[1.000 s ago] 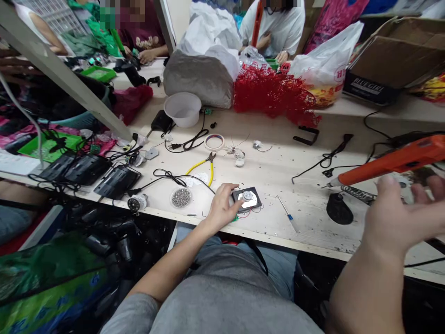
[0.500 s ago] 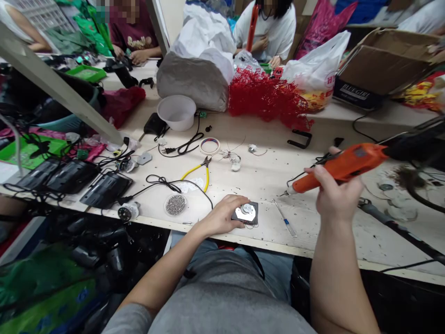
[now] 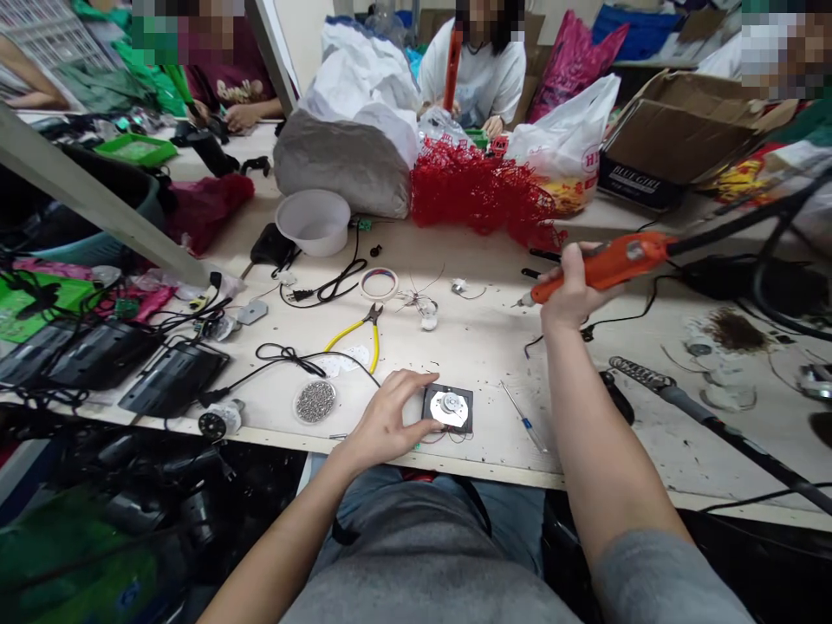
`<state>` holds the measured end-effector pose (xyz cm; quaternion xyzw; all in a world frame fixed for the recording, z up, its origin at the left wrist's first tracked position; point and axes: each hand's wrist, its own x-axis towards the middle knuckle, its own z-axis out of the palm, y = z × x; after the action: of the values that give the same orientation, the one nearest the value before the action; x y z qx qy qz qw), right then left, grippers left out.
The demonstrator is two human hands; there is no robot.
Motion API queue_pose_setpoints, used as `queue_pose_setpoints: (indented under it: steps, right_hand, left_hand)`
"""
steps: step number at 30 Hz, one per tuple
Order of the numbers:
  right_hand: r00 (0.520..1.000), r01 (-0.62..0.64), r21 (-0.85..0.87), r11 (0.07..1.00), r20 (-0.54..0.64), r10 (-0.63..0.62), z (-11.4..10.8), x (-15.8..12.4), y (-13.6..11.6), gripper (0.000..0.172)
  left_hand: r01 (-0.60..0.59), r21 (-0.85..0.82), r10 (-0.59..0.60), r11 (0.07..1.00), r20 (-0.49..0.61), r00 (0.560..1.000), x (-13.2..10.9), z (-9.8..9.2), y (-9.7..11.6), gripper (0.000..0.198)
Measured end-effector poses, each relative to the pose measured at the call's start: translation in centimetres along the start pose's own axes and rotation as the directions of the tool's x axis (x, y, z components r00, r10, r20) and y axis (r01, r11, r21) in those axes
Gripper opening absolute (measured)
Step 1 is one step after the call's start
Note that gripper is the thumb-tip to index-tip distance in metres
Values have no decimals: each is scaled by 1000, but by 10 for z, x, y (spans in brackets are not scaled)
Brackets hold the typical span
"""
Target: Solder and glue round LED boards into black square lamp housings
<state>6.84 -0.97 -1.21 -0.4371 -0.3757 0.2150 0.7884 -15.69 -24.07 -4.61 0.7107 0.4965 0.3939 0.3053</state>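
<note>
My left hand (image 3: 390, 414) reaches over the bench, its thumb and forefinger spanning the left side of a small black square housing (image 3: 427, 406). A silver plate with a round motor (image 3: 453, 402) sits on that housing, and thin wires show at its near edge. In my right hand (image 3: 569, 299) is an orange electric screwdriver (image 3: 604, 267), gripped round its body, its bit pointing left above the bench. A thin screwdriver with a blue band (image 3: 526, 423) lies to the right of the housing. Left of my left hand stands a round dish of small screws (image 3: 315, 401).
Yellow-handled cutters (image 3: 375, 338), a tape roll (image 3: 379, 284) and a white bowl (image 3: 315, 221) lie beyond my left hand. Black housings with cords (image 3: 175, 379) crowd the left. On the right lies a soldering iron (image 3: 692, 407). A red mesh bag (image 3: 474, 186) stands before a co-worker.
My right hand has moved left and farther back over the bench with the electric screwdriver. My left thumb and forefinger are wider apart at the housing's edge. The camera view has shifted slightly.
</note>
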Motion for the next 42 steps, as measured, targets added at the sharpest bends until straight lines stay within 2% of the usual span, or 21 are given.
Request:
queue_pose_setpoints:
  steps: [5, 7, 9, 12, 15, 17, 19, 22, 26, 32, 38, 42]
  right_hand:
    - [1000, -8, -49, 999, -28, 7, 37, 25, 46, 25]
    - [998, -40, -55, 998, -50, 37, 44, 28, 54, 24]
    - [995, -84, -55, 995, -60, 80, 48, 25, 53, 21]
    - [989, -145, 26, 989, -11, 145, 46, 8, 26, 15]
    - [975, -213, 168, 963, 98, 199, 35, -26, -23, 15]
    - [953, -270, 230, 935, 203, 225, 25, -56, -59, 16]
    - [909, -359, 280, 891, 323, 265, 17, -85, -91, 18]
    - [870, -410, 301, 861, 413, 269, 11, -122, -123, 16]
    - [846, -431, 312, 847, 467, 258, 10, -146, -142, 14]
    - [836, -422, 297, 857, 493, 240, 3, -151, -161, 12]
    - [832, -415, 283, 865, 503, 234, -9, -154, -171, 12]
    - [840, -339, 280, 898, 520, 155, -19, -155, -170, 8]
  left_hand:
    - [147, -28, -149, 989, -182, 972, -18, -8, -2, 34]
    - [220, -120, -243, 968, -235, 941, -22, -8, -5, 30]
    - [292, -254, -358, 922, -274, 893, -20, -7, -7, 28]
    - [364, -515, -542, 776, -249, 803, -9, -4, -6, 30]
    - [384, -733, -667, 562, -126, 734, 8, 2, 2, 39]
    - [372, -820, -704, 436, -52, 709, 17, 7, 9, 46]
    - [346, -877, -713, 333, 5, 701, 23, 12, 15, 53]
    - [283, -930, -719, 235, 30, 694, 22, 18, 20, 53]
    - [244, -959, -742, 144, 58, 668, 10, 16, 20, 43]
    - [263, -965, -740, -23, 193, 644, -5, 9, 24, 23]
    - [312, -947, -719, -72, 266, 642, -8, 11, 32, 19]
    - [374, -917, -716, -141, 355, 601, -10, 14, 36, 20]
